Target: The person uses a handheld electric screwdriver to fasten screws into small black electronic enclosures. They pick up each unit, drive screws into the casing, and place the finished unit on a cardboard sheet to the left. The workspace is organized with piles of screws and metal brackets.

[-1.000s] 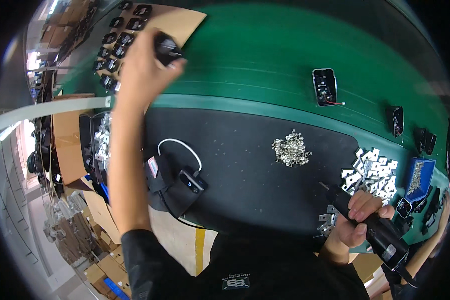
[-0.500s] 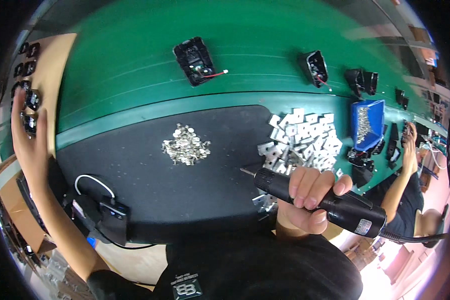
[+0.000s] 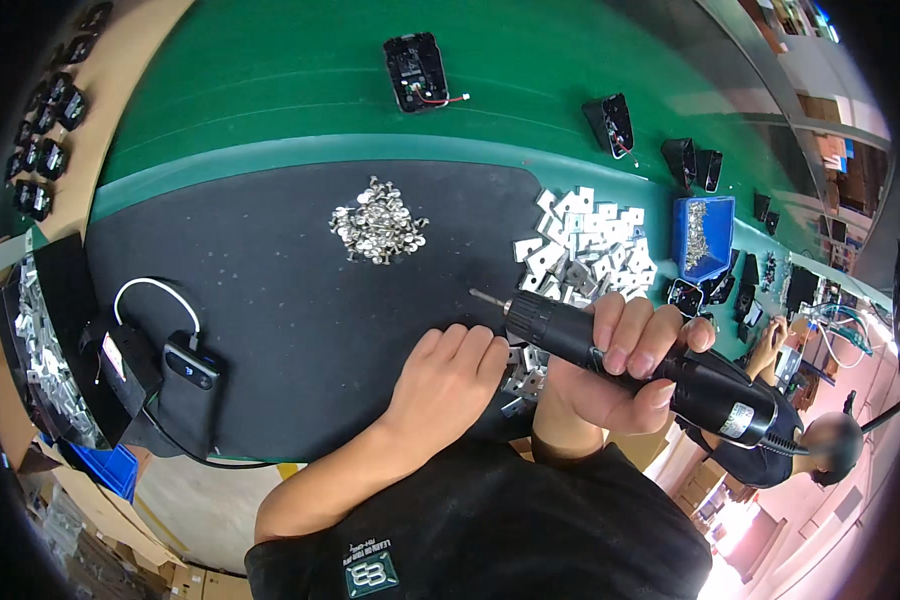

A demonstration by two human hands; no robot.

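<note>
My right hand (image 3: 625, 365) is wrapped round a black electric screwdriver (image 3: 725, 400), which lies aslant with its bit pointing to the left. In front of my body, my left hand (image 3: 448, 378) is closed with the knuckles up, just left of the screwdriver. Its fingertips are tucked under, so whatever they hold is hidden. Beside it lie the nearest of many silvery metal plates with holes (image 3: 595, 245). A heap of small shiny metal parts (image 3: 378, 222) rests on the black mat (image 3: 280, 330), beyond my left hand.
Black housings, one with a red wire (image 3: 417, 72), sit on the green surface (image 3: 270, 70). A blue tray of screws (image 3: 705, 235) stands at right, near a co-worker (image 3: 760, 440). At left are a power bank (image 3: 192, 365), a box of metal parts (image 3: 50, 360) and several black units on a board.
My left hand has come from the black units at far left to beside the screwdriver, and its fingers have closed. The view has shifted; my right hand keeps its grip.
</note>
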